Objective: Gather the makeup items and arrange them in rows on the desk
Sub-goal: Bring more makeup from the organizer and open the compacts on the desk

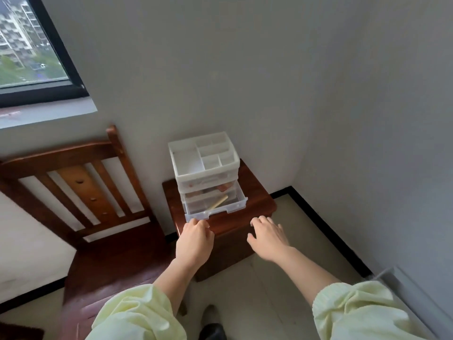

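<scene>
Makeup items (215, 196): inside the drawers of a small organiser; seen only through translucent plastic. A pale yellow stick (219, 202) lies slantwise in the pulled-out drawer; reddish shapes show in the drawer above it. Kinds cannot be told.

Organiser (204, 165): white and clear plastic, standing on the far left part of a small table. Open top tray divided into several compartments, all showing bare white floors. Drawers stacked beneath.

Bottom drawer (215, 208): clear plastic, drawn out toward the near side, its front lip overhanging the table top.

Left hand (195, 238): fingers curled, tips touching the left end of the drawer's front edge; whether they truly grip it cannot be told. Nothing else held.

Right hand (268, 235): fingers spread and relaxed, palm down, just over the table's near right edge, holding nothing; apart from the drawer.

Sleeves (137, 315): pale yellow-green, pushed up on both forearms.

Small table (257, 200): dark red-brown wood, set in the corner of the room against the far wall.

Chair (81, 182): same dark wood, slatted back, just left of the table, seat toward the near side.

Window (31, 45): black frame, far left, apartment blocks and greenery outside.

Floor (269, 290): pale tiles, black skirting along grey walls.
</scene>
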